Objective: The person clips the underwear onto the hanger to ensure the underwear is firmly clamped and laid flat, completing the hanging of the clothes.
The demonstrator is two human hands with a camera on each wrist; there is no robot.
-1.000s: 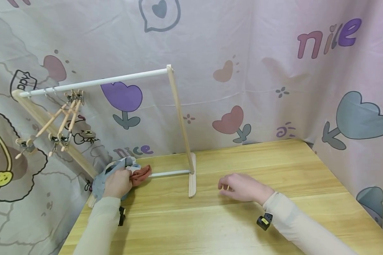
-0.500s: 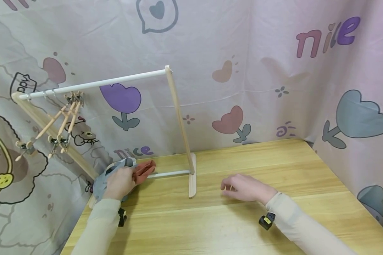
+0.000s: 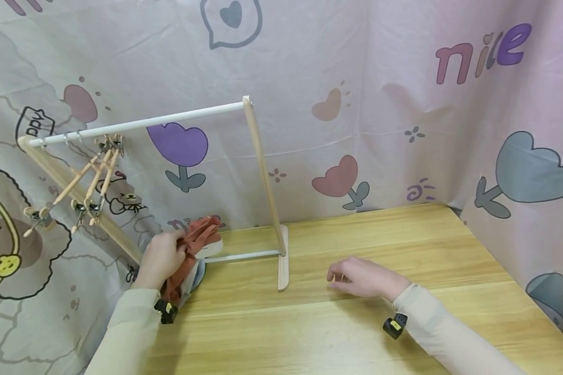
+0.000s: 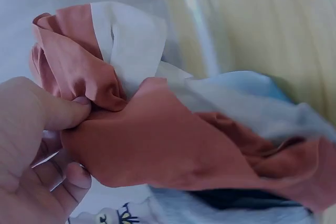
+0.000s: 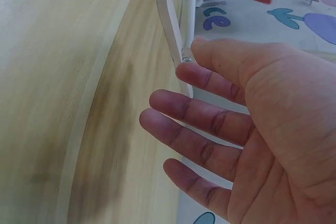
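Note:
My left hand (image 3: 163,258) pinches a crumpled rust-red and white garment (image 3: 200,234) between thumb and fingers, at the left end of the rack. In the left wrist view the thumb presses on the folded rust-red cloth (image 4: 142,145), and a white part (image 4: 134,38) shows beyond it. Light blue-grey cloth (image 4: 241,95) lies under and behind the garment. Over the tabletop to the right, my right hand (image 3: 368,277) holds nothing. Its fingers are loosely bent and spread in the right wrist view, with the rack's wooden foot (image 5: 169,19) beyond the fingertips.
A wooden rack with a white top bar (image 3: 169,118) stands at the back left of the wooden table (image 3: 356,333). Several wooden clip hangers (image 3: 104,169) hang at the bar's left end. A low white rod (image 3: 244,256) joins the rack's feet. A patterned curtain (image 3: 394,120) closes off the back.
My left hand has drawn the rust-red and white garment up off the blue-grey pile and slightly left, so more of it shows. The right hand has barely moved.

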